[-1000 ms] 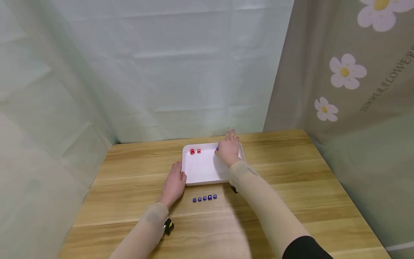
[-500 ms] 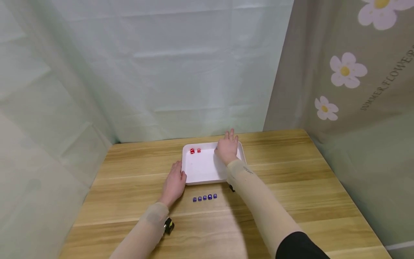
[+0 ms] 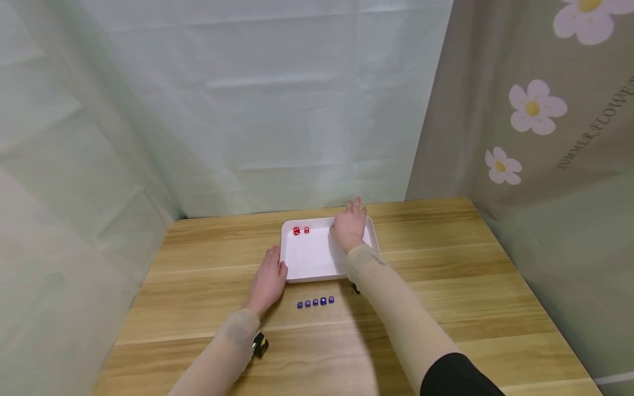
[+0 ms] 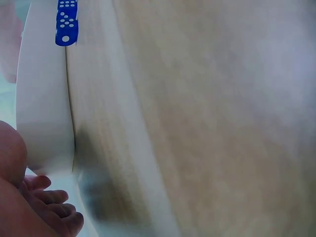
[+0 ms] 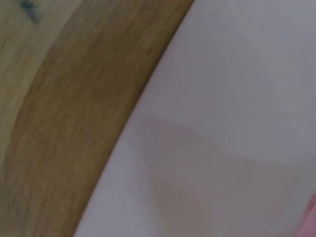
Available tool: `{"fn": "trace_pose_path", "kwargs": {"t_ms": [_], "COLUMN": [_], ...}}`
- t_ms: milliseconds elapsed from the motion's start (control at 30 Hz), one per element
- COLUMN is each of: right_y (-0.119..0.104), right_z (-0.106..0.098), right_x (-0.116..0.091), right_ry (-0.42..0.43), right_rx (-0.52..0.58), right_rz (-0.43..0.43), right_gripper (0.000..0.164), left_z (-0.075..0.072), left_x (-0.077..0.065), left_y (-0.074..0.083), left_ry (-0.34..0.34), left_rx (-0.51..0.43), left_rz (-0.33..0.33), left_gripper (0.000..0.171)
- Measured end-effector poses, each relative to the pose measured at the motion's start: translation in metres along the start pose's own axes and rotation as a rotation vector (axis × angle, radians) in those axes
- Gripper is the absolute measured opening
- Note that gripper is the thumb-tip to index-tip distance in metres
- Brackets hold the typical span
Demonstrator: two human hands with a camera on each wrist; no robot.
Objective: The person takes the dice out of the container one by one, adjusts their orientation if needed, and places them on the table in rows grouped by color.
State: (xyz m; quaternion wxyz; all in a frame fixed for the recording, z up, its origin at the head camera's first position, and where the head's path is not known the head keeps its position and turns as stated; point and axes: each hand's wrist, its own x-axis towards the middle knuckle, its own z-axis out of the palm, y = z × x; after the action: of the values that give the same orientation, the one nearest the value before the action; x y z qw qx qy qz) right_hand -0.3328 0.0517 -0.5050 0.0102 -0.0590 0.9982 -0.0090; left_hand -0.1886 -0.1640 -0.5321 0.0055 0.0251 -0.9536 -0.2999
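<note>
A shallow white tray (image 3: pixel 309 261) lies on the table. My left hand (image 3: pixel 267 281) holds it at the near left corner; in the left wrist view the thumb (image 4: pixel 11 150) lies at the tray's rim and the fingers (image 4: pixel 54 210) bend along its outside. Over the tray's right part is my right hand (image 3: pixel 348 228), thumb and index finger pinched downward, the other fingers extended. The blue die seen at those fingertips earlier is hidden now. Two red dice, a larger one (image 3: pixel 296 231) and a smaller one (image 3: pixel 306 230), sit in the tray's far left.
In front of the tray several blue dice (image 3: pixel 315 302) stand in a row on the wooden table (image 3: pixel 213 291). Behind the table's far edge hangs a pale curtain (image 3: pixel 297 110); a flowered cloth (image 3: pixel 535 107) hangs at the right.
The right hand shifts very slightly, and the blue die beside its fingertips has gone out of sight. The left hand, tray, red dice and blue row stay as they were.
</note>
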Motion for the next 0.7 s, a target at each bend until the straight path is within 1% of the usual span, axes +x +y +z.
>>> {"fn": "trace_pose_path", "kwargs": {"t_ms": [233,433,700], "right_y": [0.0031,0.0028,0.0018], "right_z": [0.0049,-0.0008,0.0032], "right_x": [-0.0008,-0.0021,-0.0005], "right_ry": [0.015,0.011,-0.009], "right_rx": [0.049,0.057,0.058], "right_rz": [0.01,0.01,0.013], "right_gripper": [0.039,0.039,0.041], "left_z": [-0.0016,-0.0034,-0.0019], "left_x": [-0.0007,0.0002,0.0], "left_y": [-0.0005,0.0,-0.0009], "left_ry": [-0.005,-0.012,-0.018], "left_rx": [-0.004,-0.004,-0.003], "left_rz": [-0.003,-0.009,-0.011], "left_gripper": [0.059,0.059,0.059]}}
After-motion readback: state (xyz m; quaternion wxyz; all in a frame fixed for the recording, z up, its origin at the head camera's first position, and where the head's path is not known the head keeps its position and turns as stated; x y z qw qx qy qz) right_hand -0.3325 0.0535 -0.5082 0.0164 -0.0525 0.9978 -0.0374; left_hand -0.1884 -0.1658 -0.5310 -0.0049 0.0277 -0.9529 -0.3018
